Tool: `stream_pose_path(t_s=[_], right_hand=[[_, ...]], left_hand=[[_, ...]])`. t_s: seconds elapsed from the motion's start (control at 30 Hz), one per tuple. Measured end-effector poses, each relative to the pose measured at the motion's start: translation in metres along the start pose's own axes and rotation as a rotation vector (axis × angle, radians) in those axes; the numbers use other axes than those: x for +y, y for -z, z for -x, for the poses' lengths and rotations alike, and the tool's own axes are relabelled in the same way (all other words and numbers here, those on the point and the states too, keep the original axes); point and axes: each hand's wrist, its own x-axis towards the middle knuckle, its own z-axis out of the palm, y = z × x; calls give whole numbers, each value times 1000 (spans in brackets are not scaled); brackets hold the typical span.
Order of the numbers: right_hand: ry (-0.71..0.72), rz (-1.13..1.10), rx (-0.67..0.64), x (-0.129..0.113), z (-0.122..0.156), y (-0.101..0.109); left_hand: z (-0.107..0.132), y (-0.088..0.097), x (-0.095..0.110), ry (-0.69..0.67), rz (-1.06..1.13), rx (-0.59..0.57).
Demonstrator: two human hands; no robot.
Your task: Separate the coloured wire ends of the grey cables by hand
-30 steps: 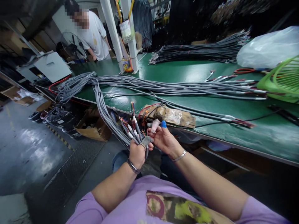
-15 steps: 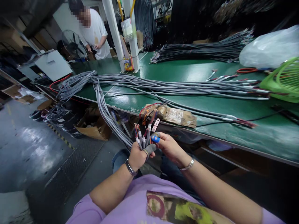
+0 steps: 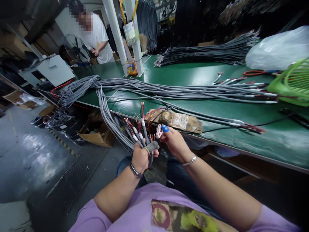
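The left hand (image 3: pixel 141 158) grips a bunch of grey cables (image 3: pixel 113 124), stripped ends up, while at its two o'clock the right hand (image 3: pixel 175 143) pinches a small pale connector (image 3: pixel 158 131), apparently mid-fitting, needing careful alignment with the wire tips.

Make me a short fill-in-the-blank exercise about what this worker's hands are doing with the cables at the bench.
1. The left hand grips a bunch of ____ cables.
2. The right hand wears a ____ fingertip cover.
3. The long cables lie across a ____ table.
4. The right hand pinches a small ____ connector.

Missing words: grey; blue; green; white
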Motion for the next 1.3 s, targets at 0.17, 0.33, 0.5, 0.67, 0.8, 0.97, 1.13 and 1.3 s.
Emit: stream_pose_path(t_s=[0.17, 0.33, 0.5, 0.67, 0.8, 0.97, 1.13, 1.3], right_hand=[[130, 54, 71, 12, 4, 1], [-168, -218, -119, 12, 1, -3], [-196, -334, -82, 11, -3, -6], [-198, -338, -78, 11, -2, -8], [-227, -374, -101, 9, 1, -10], [-262, -384, -77, 8, 6, -5], [-303, -228, -317, 5, 24, -1], [-212, -79, -397, 1, 35, -8]], left_hand=[[-2, -2, 0, 26, 3, -19], [-4, -3, -1, 36, -12, -35], [-5, -3, -2, 35, -35, -37], [-5, -5, -2, 29, -62, -34], [-5, -5, -2, 30, -50, -15], [0, 0, -5, -8, -10, 21], [6, 6, -9, -20, -12, -2], [7, 9, -11, 2, -79, -46]])
